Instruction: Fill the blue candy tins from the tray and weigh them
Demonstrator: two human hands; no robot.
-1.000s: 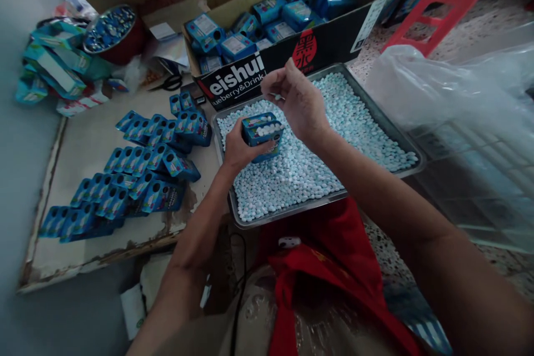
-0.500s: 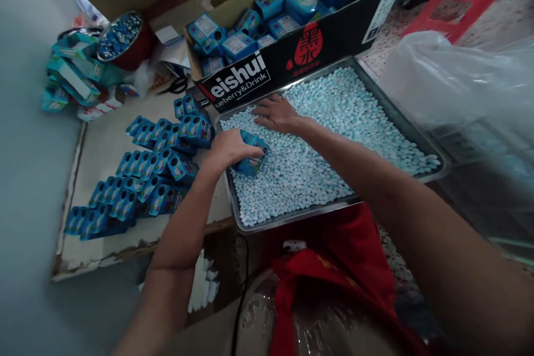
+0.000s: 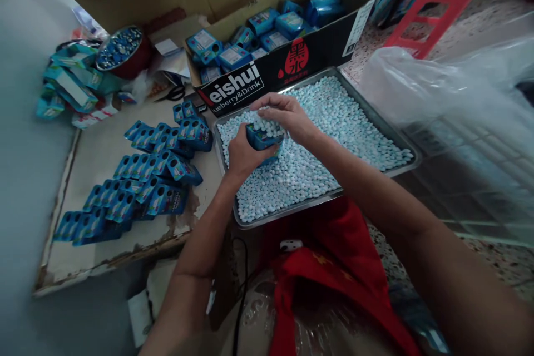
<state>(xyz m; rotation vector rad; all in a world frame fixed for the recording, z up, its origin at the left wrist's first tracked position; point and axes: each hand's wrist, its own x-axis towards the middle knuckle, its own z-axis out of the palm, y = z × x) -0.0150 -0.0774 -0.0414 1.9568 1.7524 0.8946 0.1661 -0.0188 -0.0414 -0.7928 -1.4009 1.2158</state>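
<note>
Over the metal tray (image 3: 288, 211), the left hand (image 3: 244, 154) grips blue cartons (image 3: 256, 137), openings upward, long edges running left to right; the right hand (image 3: 287, 114) curls over candies (image 3: 273, 128) there, grip unclear.

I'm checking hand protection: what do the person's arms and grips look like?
The left grip and right grip are both bare, without gloves. No sleeves cover the visible forearms, and no watch or bracelet shows. No markings or attached cables can be made out on them.
</note>
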